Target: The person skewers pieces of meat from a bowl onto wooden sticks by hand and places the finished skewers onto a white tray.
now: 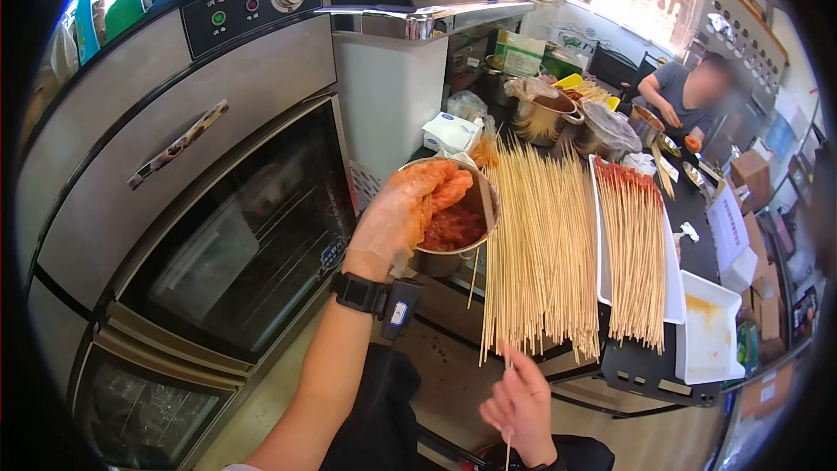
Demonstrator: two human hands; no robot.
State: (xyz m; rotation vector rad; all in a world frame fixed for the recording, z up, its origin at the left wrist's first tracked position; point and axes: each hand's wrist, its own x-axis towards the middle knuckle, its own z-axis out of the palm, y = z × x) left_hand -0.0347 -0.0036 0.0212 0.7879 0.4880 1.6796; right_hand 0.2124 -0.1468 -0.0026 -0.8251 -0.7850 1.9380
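My left hand [410,205] wears a clear plastic glove stained orange-red. Its fingers are curled over a metal pot [495,209] of red marinated meat [453,227]; stain and glove hide what lies between them. Low in front of me, my bare right hand [516,401] is closed on a thin wooden skewer [508,443]. Beyond it spreads a large layer of bare wooden skewers [540,253]. Right of these, skewers tipped with red meat [629,179] lie side by side on a white tray [673,283].
A stained white tray [715,373] sits at the table's right end. Behind the skewers stand a tissue box [452,133] and a metal pot [540,118]. A steel cabinet [261,57] rises on the left. Across the table, a person [676,92] works with both hands.
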